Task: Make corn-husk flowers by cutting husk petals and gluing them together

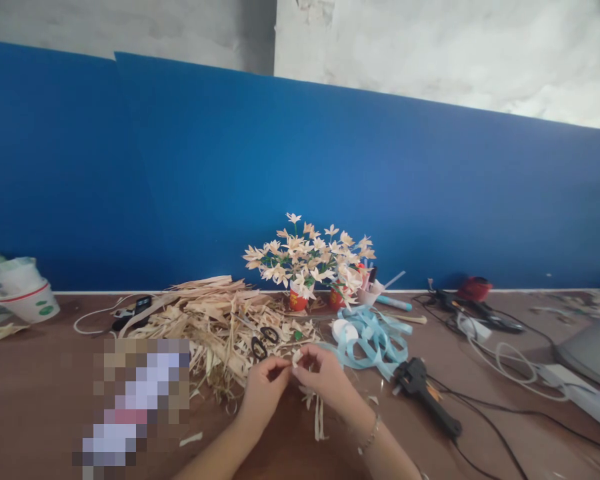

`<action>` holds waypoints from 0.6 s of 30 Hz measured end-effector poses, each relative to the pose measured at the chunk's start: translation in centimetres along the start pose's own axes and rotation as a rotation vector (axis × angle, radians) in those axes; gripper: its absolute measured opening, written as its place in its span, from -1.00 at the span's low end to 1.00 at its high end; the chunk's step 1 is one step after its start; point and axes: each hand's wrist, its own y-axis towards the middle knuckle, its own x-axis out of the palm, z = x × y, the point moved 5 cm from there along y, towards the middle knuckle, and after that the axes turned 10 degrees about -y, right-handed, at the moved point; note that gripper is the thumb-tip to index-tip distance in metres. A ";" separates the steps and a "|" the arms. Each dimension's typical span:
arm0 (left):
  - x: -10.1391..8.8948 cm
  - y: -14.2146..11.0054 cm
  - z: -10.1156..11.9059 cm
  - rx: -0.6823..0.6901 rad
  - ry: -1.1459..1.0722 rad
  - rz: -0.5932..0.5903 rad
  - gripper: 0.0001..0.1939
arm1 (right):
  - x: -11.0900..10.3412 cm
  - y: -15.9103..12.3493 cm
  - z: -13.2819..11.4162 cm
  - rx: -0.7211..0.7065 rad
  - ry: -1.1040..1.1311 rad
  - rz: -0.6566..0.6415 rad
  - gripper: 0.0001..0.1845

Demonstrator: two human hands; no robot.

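My left hand and my right hand meet over the near middle of the table, both closed in a pinch. Between the right fingertips shows a small pale piece of dried husk. The left fingertips press against the same spot; their grip on it is partly hidden. Just beyond the left hand lie black-handled scissors on a heap of dried husk strips. Thin loose husk strips lie under the right hand, near its wrist.
Husk flowers stand in red pots at the back. Light blue ribbon and a black glue gun with its cord lie to the right. A white tub stands far left. Cables and a power strip occupy the right side.
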 end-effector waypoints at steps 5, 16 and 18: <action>-0.1 0.0 0.2 0.004 -0.033 0.024 -0.87 | -0.1 -0.2 -0.5 -0.042 -0.086 0.061 -0.96; -0.2 0.0 0.4 0.003 -0.039 0.056 -0.87 | -0.7 -1.0 -0.9 -0.224 -0.070 0.104 -0.39; -0.2 0.0 0.4 -0.011 -0.034 0.053 -0.87 | -1.0 -1.1 -1.3 -0.249 -0.062 0.103 -0.48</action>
